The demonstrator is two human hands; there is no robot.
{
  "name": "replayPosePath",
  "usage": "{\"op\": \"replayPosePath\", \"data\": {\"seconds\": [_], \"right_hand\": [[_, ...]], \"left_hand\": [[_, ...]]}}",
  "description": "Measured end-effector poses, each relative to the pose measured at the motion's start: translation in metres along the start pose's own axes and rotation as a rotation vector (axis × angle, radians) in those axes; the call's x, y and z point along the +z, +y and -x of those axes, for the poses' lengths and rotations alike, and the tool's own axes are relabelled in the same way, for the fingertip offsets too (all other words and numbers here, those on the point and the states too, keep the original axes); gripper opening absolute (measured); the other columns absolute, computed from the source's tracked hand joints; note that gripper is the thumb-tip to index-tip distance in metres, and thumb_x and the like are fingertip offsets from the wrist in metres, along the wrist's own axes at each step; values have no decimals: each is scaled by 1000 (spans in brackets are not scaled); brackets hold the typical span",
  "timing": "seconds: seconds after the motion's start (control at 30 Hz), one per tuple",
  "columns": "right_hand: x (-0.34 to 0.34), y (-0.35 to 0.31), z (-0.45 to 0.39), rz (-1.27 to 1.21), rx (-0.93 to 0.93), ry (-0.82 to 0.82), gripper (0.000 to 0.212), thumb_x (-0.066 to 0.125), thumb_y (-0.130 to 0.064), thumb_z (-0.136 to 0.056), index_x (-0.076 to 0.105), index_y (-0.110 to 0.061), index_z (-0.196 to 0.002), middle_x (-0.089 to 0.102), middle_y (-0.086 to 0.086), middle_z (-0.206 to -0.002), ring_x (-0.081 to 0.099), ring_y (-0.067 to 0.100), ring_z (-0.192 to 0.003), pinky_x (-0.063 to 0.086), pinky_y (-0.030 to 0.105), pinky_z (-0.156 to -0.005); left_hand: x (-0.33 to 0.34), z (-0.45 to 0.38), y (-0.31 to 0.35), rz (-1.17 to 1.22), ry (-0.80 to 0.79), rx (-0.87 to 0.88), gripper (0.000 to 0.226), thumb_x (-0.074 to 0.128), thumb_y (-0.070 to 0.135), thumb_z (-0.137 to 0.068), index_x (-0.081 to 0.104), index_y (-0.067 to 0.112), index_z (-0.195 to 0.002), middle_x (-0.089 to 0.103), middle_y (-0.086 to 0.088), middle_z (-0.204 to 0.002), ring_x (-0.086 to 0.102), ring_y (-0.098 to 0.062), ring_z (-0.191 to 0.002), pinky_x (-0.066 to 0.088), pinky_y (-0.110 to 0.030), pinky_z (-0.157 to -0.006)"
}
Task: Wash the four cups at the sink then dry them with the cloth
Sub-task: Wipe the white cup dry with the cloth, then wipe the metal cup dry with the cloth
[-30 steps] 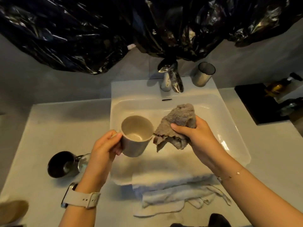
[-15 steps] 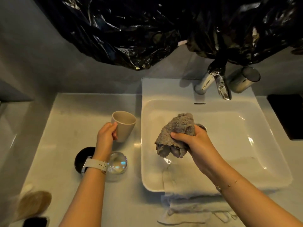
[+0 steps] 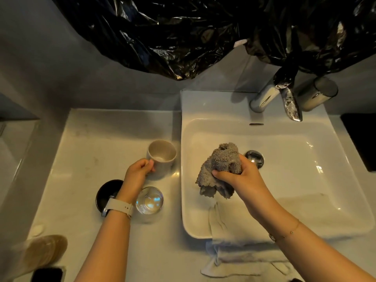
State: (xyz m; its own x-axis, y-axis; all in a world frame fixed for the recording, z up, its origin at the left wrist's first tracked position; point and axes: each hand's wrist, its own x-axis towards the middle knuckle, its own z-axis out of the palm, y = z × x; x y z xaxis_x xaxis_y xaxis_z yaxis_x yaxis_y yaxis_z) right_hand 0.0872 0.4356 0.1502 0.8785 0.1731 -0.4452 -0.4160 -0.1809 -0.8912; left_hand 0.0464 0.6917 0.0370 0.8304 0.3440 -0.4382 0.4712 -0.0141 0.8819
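The beige cup [image 3: 162, 157] stands upright left of centre in the frame, on the pale surface [image 3: 97, 143] just beside the sink [image 3: 305, 226], and the left hand [image 3: 138, 173] has its fingers curled round the cup's handle side. The step looks to be setting a dried cup down: best to let the base sit flat before the fingers let go, and to keep it clear of the sink edge so it cannot tip in. Below it, the clear glass [image 3: 149, 200] and the dark cup [image 3: 107, 193] stand close together, so the wrist should lift away upward and not sweep sideways into them.

The right hand [image 3: 242, 178] is clamped on the bunched grey cloth [image 3: 219, 169], held over the basin at mid-frame; keeping it there lets drips fall inside. A metal cup [image 3: 316, 92] stands at the upper right beside the tap [image 3: 284, 98], probably the fourth one.

The left forearm covers part of the dark cup, and the beige cup's handle is hidden under the fingers. Whether the cups are fully dry cannot be made out in this dim light. A white towel [image 3: 234, 259] hangs over the sink's near rim, its lower end cut off
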Motion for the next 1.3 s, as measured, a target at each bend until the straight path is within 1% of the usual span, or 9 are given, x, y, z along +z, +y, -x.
{"op": "replayPosePath", "data": {"seconds": [0.17, 0.5, 0.6, 0.73, 0.87, 0.97, 1.1, 1.23, 1.3], "right_hand": [[-2, 3, -2, 11, 23, 18, 48, 77, -15, -79, 55, -20, -121, 68, 0, -107, 67, 17, -97, 54, 21, -67], [-14, 0, 5, -101, 103, 3, 27, 58, -41, -90, 60, -21, -108, 70, 2, -103, 68, 18, -93, 51, 30, -72], [-24, -1, 6, -102, 128, 43, 28, 52, -45, -92, 61, -21, -102, 68, 4, -104, 66, 21, -98, 53, 39, -86], [-45, -6, 16, -134, 63, 77, 17, 56, -35, -94, 61, -21, -102, 68, 3, -101, 65, 18, -94, 49, 32, -75], [-86, -11, 29, -192, 7, 160, 23, 59, -30, -93, 61, -11, -106, 69, 8, -100, 65, 21, -92, 51, 35, -72], [-123, -16, 39, -203, -59, 203, 22, 58, -31, -93, 61, -14, -106, 69, 6, -98, 66, 18, -89, 51, 31, -70], [-177, -22, 45, -120, -192, 237, 22, 58, -34, -93, 60, -16, -106, 67, 0, -92, 64, 6, -78, 47, 19, -58], [-228, -24, 41, -159, -206, 275, 27, 60, -34, -92, 60, -25, -117, 68, -1, -107, 65, 13, -99, 52, 29, -82], [-250, -25, 38, -203, -209, 272, 20, 61, -28, -92, 63, -28, -112, 69, -3, -103, 66, 11, -95, 53, 26, -79]], "left_hand": [[-13, 8, -10, -548, 22, 49, 26, 58, 12, -96, 68, 5, -73, 66, -15, -80, 59, -26, -77, 37, -29, -63], [-7, 11, -8, -669, 26, -98, 25, 58, 7, -94, 68, -9, -78, 64, -25, -78, 55, -29, -75, 35, -33, -66], [-1, 16, -4, -719, 83, -107, 29, 60, 11, -92, 60, -3, -67, 58, -25, -71, 55, -34, -72, 34, -34, -63], [6, 35, 17, -784, 210, -110, 20, 61, 17, -91, 70, -1, -92, 68, -21, -96, 63, -37, -87, 41, -32, -65], [25, 68, 55, -770, 340, 14, 22, 57, 19, -93, 66, 10, -111, 64, -17, -111, 62, -38, -98, 49, -38, -79], [63, 90, 91, -593, 244, 165, 10, 60, 16, -94, 67, 18, -101, 68, -5, -101, 64, -24, -91, 48, -33, -82], [136, 109, 135, -392, 44, 194, 11, 62, 18, -95, 67, 25, -101, 70, 5, -94, 68, -12, -87, 53, -28, -83], [217, 113, 159, -392, -179, 194, 11, 62, 19, -94, 69, 26, -99, 72, 4, -95, 68, -8, -87, 53, -23, -79], [257, 108, 165, -386, -252, 206, 12, 63, 17, -93, 70, 24, -101, 71, -1, -100, 67, -14, -87, 53, -19, -73]]}}
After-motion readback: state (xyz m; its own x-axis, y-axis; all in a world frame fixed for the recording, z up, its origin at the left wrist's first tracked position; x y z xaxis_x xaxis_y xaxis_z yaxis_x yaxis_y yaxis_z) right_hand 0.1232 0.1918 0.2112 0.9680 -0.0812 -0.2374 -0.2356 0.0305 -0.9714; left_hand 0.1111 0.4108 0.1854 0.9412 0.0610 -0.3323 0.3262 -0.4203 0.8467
